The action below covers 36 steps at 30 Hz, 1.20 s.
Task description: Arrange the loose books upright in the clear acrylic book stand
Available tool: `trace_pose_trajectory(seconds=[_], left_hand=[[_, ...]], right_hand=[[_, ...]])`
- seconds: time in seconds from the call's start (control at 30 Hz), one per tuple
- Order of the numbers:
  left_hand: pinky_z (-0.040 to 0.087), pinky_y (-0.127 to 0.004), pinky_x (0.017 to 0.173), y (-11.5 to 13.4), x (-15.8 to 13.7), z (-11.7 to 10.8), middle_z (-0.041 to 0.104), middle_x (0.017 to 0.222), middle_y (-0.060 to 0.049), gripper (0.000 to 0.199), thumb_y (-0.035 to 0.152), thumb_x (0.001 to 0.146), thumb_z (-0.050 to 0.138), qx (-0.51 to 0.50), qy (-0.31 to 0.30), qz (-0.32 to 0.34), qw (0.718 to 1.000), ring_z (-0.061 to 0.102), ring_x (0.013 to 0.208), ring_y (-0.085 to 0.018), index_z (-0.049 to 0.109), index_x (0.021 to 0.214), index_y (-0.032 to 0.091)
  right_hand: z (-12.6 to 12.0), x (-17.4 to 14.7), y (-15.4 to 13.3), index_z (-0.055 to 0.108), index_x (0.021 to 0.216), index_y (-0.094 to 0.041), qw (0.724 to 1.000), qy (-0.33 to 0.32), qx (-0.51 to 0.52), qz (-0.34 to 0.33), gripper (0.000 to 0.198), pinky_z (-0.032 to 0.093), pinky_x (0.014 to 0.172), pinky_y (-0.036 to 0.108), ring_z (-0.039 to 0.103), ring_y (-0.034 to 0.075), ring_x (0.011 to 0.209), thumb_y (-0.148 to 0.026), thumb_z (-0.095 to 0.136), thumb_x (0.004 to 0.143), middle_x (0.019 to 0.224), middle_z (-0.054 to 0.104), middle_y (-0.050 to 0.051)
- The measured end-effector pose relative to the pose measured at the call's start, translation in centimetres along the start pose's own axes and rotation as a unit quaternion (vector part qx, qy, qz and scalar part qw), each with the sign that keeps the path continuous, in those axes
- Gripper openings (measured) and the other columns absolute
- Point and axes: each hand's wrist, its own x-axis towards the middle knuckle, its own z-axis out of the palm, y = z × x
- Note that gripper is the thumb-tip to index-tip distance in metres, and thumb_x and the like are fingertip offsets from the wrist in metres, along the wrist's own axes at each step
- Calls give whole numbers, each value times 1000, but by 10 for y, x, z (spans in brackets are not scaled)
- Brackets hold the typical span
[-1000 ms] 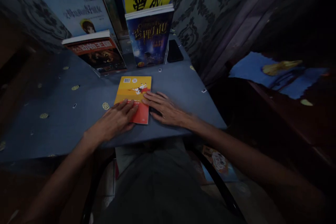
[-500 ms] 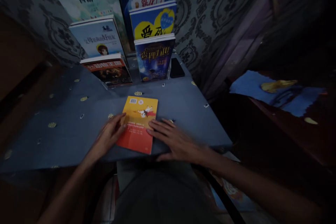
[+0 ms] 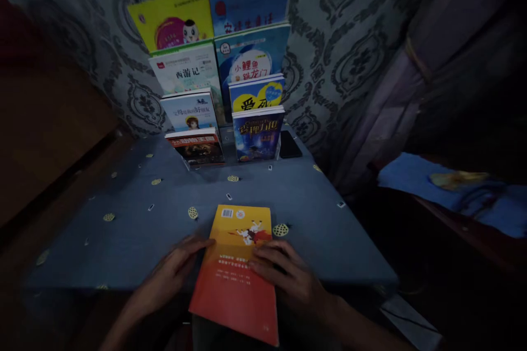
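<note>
A yellow-and-red book (image 3: 236,299) lies with its back cover up, at the near edge of the table. Its lower end juts out past that edge and looks lifted toward me. My left hand (image 3: 171,271) is at the book's left side, index finger along the edge and the other fingers partly hidden. Over the right edge, my right hand (image 3: 294,277) lays its fingers on the cover, its thumb out of sight. Both hands hold the book between them.
Books stand in two stepped columns at the back, among them a dark blue book (image 3: 258,136) and an animal book (image 3: 197,149). Beside them lies a black phone (image 3: 290,144). The patterned tablecloth (image 3: 135,241) ends in front of me. A blue cloth (image 3: 411,175) is off to the right.
The book has come toward me, its near end now beyond the table edge, and both hands have moved with it. My view has tilted up, showing more books at the back.
</note>
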Motion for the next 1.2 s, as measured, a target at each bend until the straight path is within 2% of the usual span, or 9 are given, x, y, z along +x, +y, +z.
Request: trace_pose_trajectory(seconds=[0.17,0.37,0.47,0.6,0.7,0.83,1.0,1.1,1.2], left_hand=[[33,-48,122,-7,20,7,48,155,-7,48,37,93,56,-36,74,36,996,43,145,-30,59,141,32],[37,-48,117,1,62,1,66,133,-13,53,60,87,59,-163,135,85,974,54,134,-34,68,122,22],[49,-42,104,7,84,-2,72,116,-11,54,65,85,60,-209,161,60,963,63,116,-31,69,112,19],[54,-37,87,6,108,-5,72,91,-6,53,69,86,54,-210,278,-14,937,66,90,-25,69,96,19],[54,-36,88,0,117,-6,73,96,-6,53,70,85,54,-214,320,-23,923,67,95,-25,69,100,22],[55,-35,86,-8,123,-7,74,100,-7,55,71,86,53,-233,301,-20,925,67,96,-25,70,104,22],[55,-33,79,-16,139,-20,72,90,-7,62,77,84,51,-241,340,-9,909,67,90,-24,68,99,20],[53,-32,66,-19,149,-38,66,74,-4,66,84,80,50,-211,385,2,898,63,73,-22,65,85,20],[52,-32,65,-17,160,-63,66,77,-4,67,85,80,48,-184,417,44,889,62,73,-21,64,86,20]], right_hand=[[-6,34,13,59,138,-25,997,35,63,34,40,63,82,43,70,25,99,-20,59,98,109,76,11],[5,52,49,61,134,-31,984,77,125,102,38,61,87,38,71,23,104,-26,64,97,114,75,7],[10,68,61,65,126,-27,979,69,121,151,28,61,82,34,71,23,98,-31,59,99,108,74,7],[17,100,61,68,111,-24,974,95,72,193,20,56,70,28,66,18,78,-32,54,102,89,69,4],[25,111,58,67,108,-23,973,83,81,202,20,54,70,26,65,18,78,-31,50,103,87,67,4],[37,111,63,65,104,-23,962,70,109,238,18,55,73,25,67,18,84,-32,49,103,90,69,4],[54,128,80,65,107,-24,966,71,117,219,19,54,73,25,67,18,85,-34,49,103,94,70,3],[66,151,94,64,105,-23,973,71,111,187,19,52,72,26,66,19,83,-35,49,103,92,70,4],[76,181,108,64,102,-22,979,79,100,158,19,51,71,28,64,19,80,-35,49,102,90,69,5]])
